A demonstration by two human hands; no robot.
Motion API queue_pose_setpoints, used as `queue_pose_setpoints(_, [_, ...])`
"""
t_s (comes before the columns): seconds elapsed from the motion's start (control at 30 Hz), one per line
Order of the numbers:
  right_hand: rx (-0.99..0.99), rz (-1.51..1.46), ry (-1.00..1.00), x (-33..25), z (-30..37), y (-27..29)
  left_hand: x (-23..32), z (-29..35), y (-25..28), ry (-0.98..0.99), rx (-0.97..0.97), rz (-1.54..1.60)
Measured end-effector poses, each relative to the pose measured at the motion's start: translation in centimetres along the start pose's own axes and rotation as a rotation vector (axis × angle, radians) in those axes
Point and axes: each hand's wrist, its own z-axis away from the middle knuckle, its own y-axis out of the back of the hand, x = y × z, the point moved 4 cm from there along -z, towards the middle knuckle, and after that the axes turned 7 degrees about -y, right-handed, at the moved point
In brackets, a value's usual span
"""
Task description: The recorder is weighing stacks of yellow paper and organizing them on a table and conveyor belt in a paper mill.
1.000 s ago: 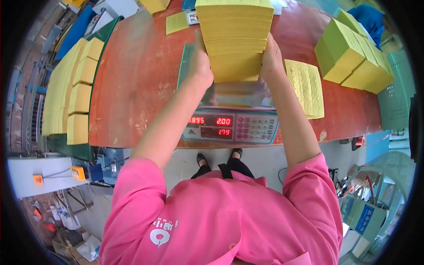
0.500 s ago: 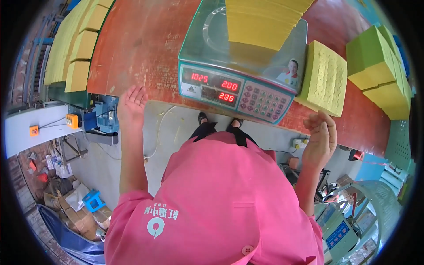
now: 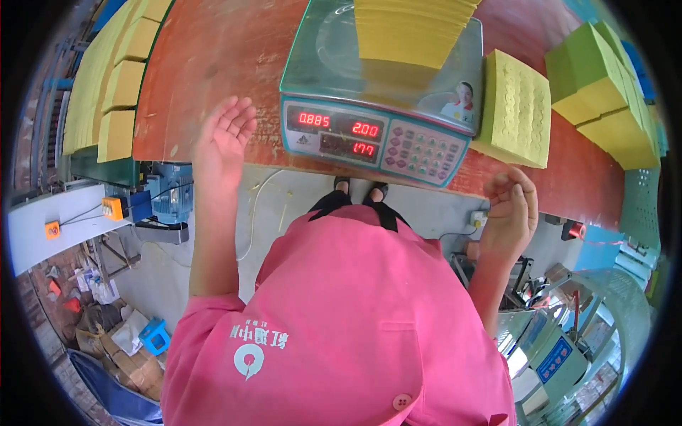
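Observation:
A digital scale (image 3: 426, 150) with a lit red display and a keypad stands on the red table. On its pan rests a tall stack of yellow paper (image 3: 412, 32), cut off by the upper edge of the view. My left hand (image 3: 229, 135) hovers over the table's front edge, left of the scale, palm up and open, holding nothing. Beside the scale's right side sits a block of yellow paper sheets (image 3: 517, 106) with rows of punched curved patterns. My right hand (image 3: 513, 206) is just in front of that block, empty, its fingers loosely bent and apart.
Yellow paper stacks (image 3: 121, 92) line the left side, and more yellow blocks (image 3: 600, 92) stand at the right of the red table (image 3: 206, 71). Below left are a blue motor (image 3: 170, 193) and a blue stool (image 3: 154, 336). A greenish chair (image 3: 611, 312) stands lower right.
My left hand has risen and shifted slightly right, toward the scale. The right hand has barely moved. The figures on the scale's display have changed, and the view has shifted a little.

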Motion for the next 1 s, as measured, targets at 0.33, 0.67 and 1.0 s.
queue_pose_setpoints(0.33, [0.081,-0.076,-0.020,1.0,3.0,-2.3,4.7,-1.8,-7.4,-0.115,-0.341,-0.026])
queue_pose_setpoints(0.67, [0.255,-0.214,-0.162,4.1,6.5,-0.9,1.2,5.6,-21.0,-0.342,-0.890,-0.328])
queue_pose_setpoints(1.0, [0.278,-0.099,-0.203,0.9,4.6,7.6,-6.8,12.0,-32.1,-0.825,-1.282,-0.595])
